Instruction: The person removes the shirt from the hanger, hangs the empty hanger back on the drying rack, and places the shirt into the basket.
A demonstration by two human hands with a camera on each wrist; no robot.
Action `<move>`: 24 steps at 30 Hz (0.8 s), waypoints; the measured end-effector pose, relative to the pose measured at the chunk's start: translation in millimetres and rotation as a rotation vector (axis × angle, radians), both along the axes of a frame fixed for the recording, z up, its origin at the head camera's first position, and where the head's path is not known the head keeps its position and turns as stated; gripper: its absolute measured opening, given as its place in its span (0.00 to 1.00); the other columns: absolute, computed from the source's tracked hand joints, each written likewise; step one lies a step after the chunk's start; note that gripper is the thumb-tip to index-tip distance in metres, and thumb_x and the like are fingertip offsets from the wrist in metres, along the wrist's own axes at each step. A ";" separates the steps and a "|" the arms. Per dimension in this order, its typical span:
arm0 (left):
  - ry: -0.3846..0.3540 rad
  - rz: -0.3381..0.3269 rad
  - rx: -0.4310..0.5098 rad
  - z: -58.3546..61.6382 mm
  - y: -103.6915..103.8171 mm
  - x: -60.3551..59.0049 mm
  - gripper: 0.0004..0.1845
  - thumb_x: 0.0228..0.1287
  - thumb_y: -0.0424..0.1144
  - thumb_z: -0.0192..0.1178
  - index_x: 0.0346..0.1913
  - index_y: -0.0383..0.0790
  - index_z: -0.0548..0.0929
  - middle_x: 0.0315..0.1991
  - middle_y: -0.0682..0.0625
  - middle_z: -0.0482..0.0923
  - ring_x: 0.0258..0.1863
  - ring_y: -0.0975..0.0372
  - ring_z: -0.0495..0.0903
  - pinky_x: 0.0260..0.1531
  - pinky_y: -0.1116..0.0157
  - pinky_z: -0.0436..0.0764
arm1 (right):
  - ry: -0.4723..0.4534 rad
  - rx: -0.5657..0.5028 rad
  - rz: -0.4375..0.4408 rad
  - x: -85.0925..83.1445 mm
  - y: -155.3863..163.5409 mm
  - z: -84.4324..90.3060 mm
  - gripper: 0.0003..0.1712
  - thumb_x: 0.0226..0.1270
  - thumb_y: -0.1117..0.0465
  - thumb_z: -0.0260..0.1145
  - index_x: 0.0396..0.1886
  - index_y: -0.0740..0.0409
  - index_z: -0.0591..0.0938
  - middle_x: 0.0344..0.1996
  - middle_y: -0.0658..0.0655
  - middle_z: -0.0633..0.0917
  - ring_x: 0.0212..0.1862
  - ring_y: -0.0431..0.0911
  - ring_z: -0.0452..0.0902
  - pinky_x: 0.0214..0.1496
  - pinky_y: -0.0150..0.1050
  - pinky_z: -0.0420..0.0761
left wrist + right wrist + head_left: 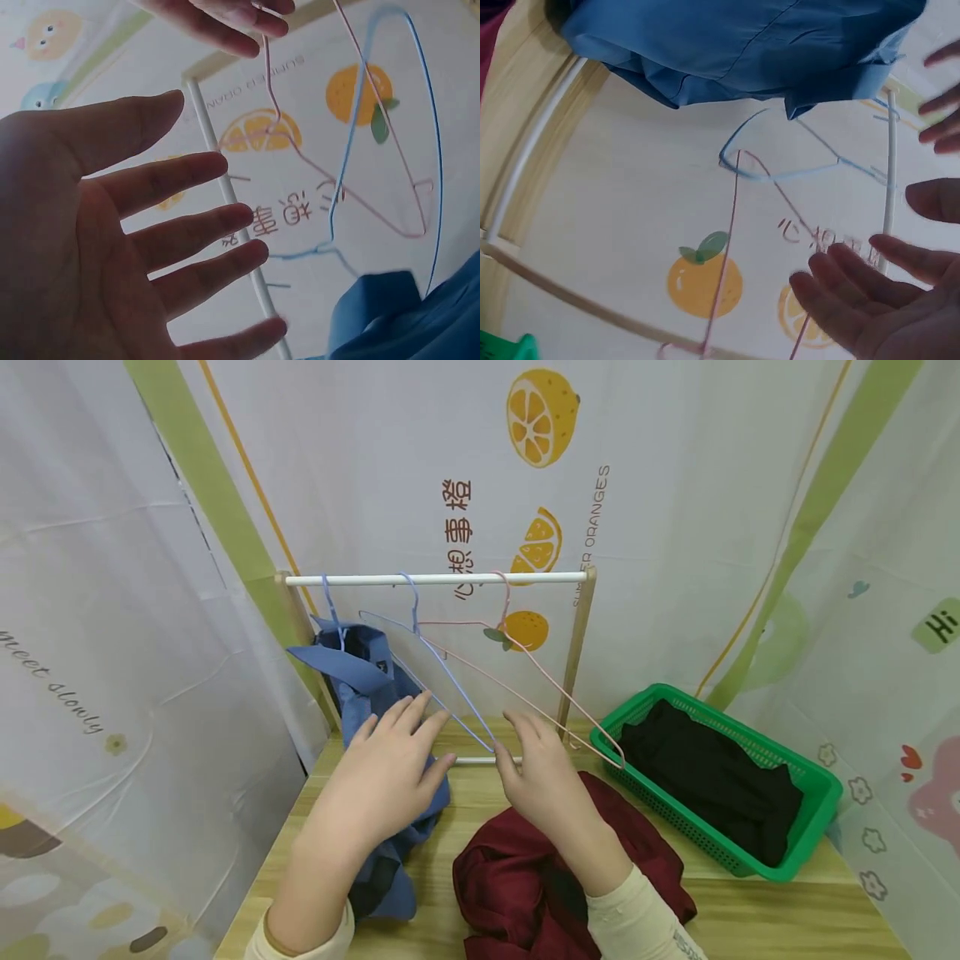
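Before me on the wooden table (750, 910) stands a small rack with a white rail (435, 579); from it hang a blue shirt (360, 677) on its own hanger, a bare blue hanger (442, 668) and a bare pink hanger (525, 677); both bare hangers swing out toward me, their low ends near my fingers. My left hand (382, 777) is spread wide, fingers straight, holding nothing; it hovers over the lower folds of the shirt, its fingertips just beside the blue hanger's bottom corner; the left wrist view shows my open palm (82, 247) with the rail and both hangers beyond it. My right hand (543, 777) is likewise loose and open, gripping nothing; it sits between the two hangers' ends, above a dark red garment (510, 877) heaped on the table; whether a fingertip touches the pink wire I cannot tell. At right a green basket (817, 777) holds black cloth (712, 777), well apart from both hands.
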State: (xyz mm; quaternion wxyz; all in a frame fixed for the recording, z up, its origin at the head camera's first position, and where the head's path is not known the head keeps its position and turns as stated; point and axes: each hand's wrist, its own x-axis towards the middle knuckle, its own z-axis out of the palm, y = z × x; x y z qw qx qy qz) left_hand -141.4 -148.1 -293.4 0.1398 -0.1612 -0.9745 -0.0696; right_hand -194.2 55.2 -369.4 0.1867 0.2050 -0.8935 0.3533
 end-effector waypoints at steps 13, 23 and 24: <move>-0.341 -0.096 0.139 -80.9 24.2 12.8 0.30 0.75 0.51 0.66 0.73 0.42 0.78 0.72 0.40 0.77 0.71 0.44 0.78 0.64 0.41 0.82 | -0.303 0.126 0.050 31.7 61.0 -49.0 0.30 0.78 0.54 0.69 0.75 0.55 0.76 0.73 0.64 0.74 0.74 0.62 0.73 0.71 0.63 0.78; -0.672 -0.059 0.115 -178.2 44.9 -2.8 0.56 0.53 0.66 0.78 0.82 0.50 0.67 0.83 0.38 0.62 0.79 0.36 0.65 0.63 0.33 0.78 | -0.554 0.301 0.106 10.6 132.2 -93.9 0.60 0.56 0.40 0.84 0.84 0.51 0.64 0.80 0.78 0.58 0.72 0.86 0.62 0.62 0.79 0.74; -0.683 -0.056 0.111 -184.7 47.3 -3.4 0.58 0.51 0.68 0.79 0.83 0.50 0.66 0.83 0.37 0.60 0.79 0.35 0.64 0.62 0.32 0.78 | -0.582 0.305 0.116 7.7 136.3 -96.8 0.64 0.55 0.41 0.85 0.85 0.51 0.62 0.80 0.79 0.56 0.72 0.87 0.60 0.61 0.80 0.73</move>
